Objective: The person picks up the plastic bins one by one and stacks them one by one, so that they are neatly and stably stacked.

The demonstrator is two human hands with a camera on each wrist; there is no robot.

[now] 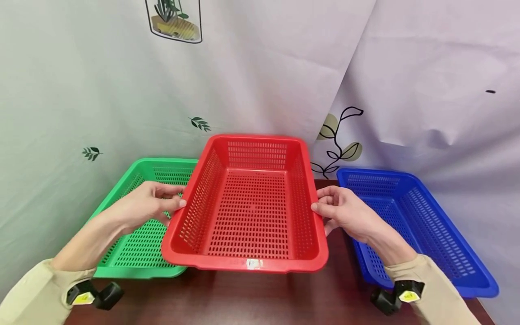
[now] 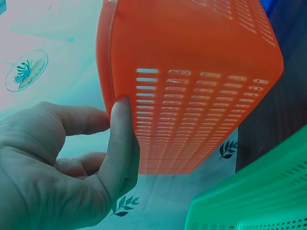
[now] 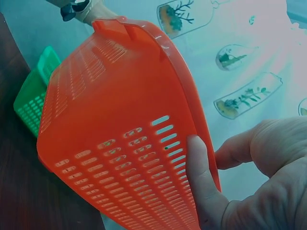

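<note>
Between my two hands is a red plastic basket [image 1: 252, 212] with slotted walls and floor, held up off the table with nothing inside it. My left hand [image 1: 150, 203] pinches its left rim, the thumb on top and fingers beneath. On the opposite side my right hand [image 1: 345, 210] pinches the right rim the same way. In the left wrist view, the fingers press the outer wall of the red basket [image 2: 192, 57] under the lip. The right wrist view shows a finger along the outside of the red basket [image 3: 120, 124] too.
A green basket [image 1: 138, 273] sits on the dark reddish table [image 1: 227, 298] at left, partly behind the red one. At right stands a blue basket [image 1: 451, 225]. A pale curtain [image 1: 260, 67] with plant drawings hangs behind the table.
</note>
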